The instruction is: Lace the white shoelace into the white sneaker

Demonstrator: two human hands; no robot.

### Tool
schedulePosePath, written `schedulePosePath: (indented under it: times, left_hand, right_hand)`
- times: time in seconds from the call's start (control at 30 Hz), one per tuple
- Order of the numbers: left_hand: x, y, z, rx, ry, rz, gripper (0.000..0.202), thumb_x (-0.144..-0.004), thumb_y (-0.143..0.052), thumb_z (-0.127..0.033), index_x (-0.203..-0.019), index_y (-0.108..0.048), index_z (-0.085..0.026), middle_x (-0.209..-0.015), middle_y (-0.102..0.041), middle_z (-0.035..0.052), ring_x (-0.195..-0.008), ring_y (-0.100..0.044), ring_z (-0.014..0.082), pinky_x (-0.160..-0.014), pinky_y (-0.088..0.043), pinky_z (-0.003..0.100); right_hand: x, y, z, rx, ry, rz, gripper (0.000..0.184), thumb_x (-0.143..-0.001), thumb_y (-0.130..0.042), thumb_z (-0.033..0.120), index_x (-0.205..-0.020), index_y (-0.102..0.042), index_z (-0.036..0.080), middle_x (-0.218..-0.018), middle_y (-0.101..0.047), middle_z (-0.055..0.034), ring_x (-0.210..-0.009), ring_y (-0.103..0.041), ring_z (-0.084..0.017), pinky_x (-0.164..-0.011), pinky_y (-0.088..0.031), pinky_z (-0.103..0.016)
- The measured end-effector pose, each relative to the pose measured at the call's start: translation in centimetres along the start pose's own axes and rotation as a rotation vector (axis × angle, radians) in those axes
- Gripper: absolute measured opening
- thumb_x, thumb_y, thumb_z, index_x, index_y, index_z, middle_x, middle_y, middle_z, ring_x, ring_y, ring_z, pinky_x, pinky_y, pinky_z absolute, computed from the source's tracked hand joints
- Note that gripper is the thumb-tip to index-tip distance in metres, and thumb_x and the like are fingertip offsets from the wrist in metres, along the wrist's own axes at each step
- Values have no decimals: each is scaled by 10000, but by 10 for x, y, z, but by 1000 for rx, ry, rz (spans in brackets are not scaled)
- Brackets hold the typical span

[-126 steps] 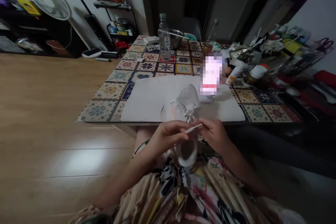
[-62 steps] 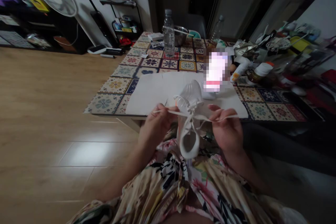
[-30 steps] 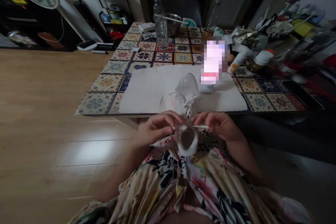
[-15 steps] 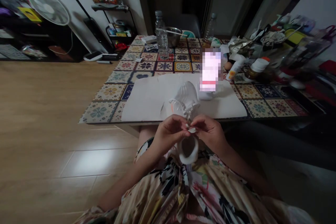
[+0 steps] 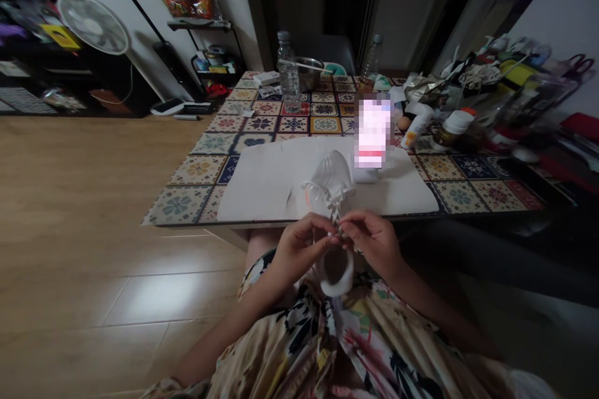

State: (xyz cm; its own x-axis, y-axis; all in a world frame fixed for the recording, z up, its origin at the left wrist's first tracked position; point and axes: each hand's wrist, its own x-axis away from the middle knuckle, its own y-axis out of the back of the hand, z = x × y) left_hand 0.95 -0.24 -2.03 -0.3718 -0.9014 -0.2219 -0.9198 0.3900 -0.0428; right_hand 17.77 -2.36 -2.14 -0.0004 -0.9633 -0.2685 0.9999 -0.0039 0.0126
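A white sneaker [image 5: 330, 168] lies with its toe on the white sheet [image 5: 262, 168] and its open collar toward my lap. White laces [image 5: 336, 201] cross its front. Over the shoe's tongue, my left hand [image 5: 304, 242] pinches the shoelace between thumb and fingers. Close beside it, my right hand [image 5: 375, 242] pinches at the same lace, with its fingertips almost touching the left ones. The fingers hide most of the lace there. Just beyond the toe's right side stands a phone [image 5: 372, 134] with a blurred, lit screen.
The patterned table [image 5: 196, 168] holds a clear bottle [image 5: 289, 78], a metal bowl [image 5: 309, 78] and another bottle [image 5: 371, 62]. At the right are a white tube [image 5: 418, 126], a jar [image 5: 452, 131], an egg [image 5: 403, 123] and clutter. A fan [image 5: 93, 24] stands at the far left.
The white lace end that showed between my fingertips is now mostly hidden. My right fingertips have shifted slightly up and away from the left ones. The view has tilted a little.
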Motion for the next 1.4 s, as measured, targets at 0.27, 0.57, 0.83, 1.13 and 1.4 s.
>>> schedulePosePath:
  times: [0.27,0.57,0.83,1.13,1.4]
  left_hand:
    - [1,3,0,97,-25,-54,269,-751,-822,-365,-734,-668,-145,-755,-668,46,-709,-598,143,-668,-488,237]
    - [-5,15,9,-157,-214,-51,256,-804,-769,-412,-743,-711,-171,-759,-692,54,-747,-633,177,-718,-497,276]
    - [-4,10,6,-62,-108,-29,234,-842,-737,-359,-729,-679,-163,-766,-619,32,-737,-572,152,-702,-446,248]
    - [-7,17,14,117,14,73,315,-774,-792,-387,-643,-636,-147,-696,-581,10,-691,-536,138,-684,-419,246]
    - [-22,28,23,-138,-56,-161,241,-767,-735,-339,-647,-615,-168,-673,-565,11,-648,-515,144,-638,-419,253]
  right_hand:
    - [-1,4,10,384,348,136,185,-862,-622,143,-1018,-685,220,-942,-703,-49,-898,-651,-187,-812,-528,-331]
    - [-3,6,2,408,248,156,120,-925,-622,260,-833,-678,204,-866,-621,-36,-892,-575,-190,-820,-473,-336]
    - [0,5,4,557,399,172,129,-820,-707,205,-912,-616,206,-926,-630,-39,-911,-585,-209,-818,-456,-350]
    - [0,7,11,690,791,155,76,-949,-576,159,-948,-628,215,-890,-695,-29,-898,-618,-180,-842,-437,-358]
    - [-5,20,11,401,675,396,159,-950,-625,279,-808,-647,210,-774,-702,-16,-832,-608,-176,-821,-449,-362]
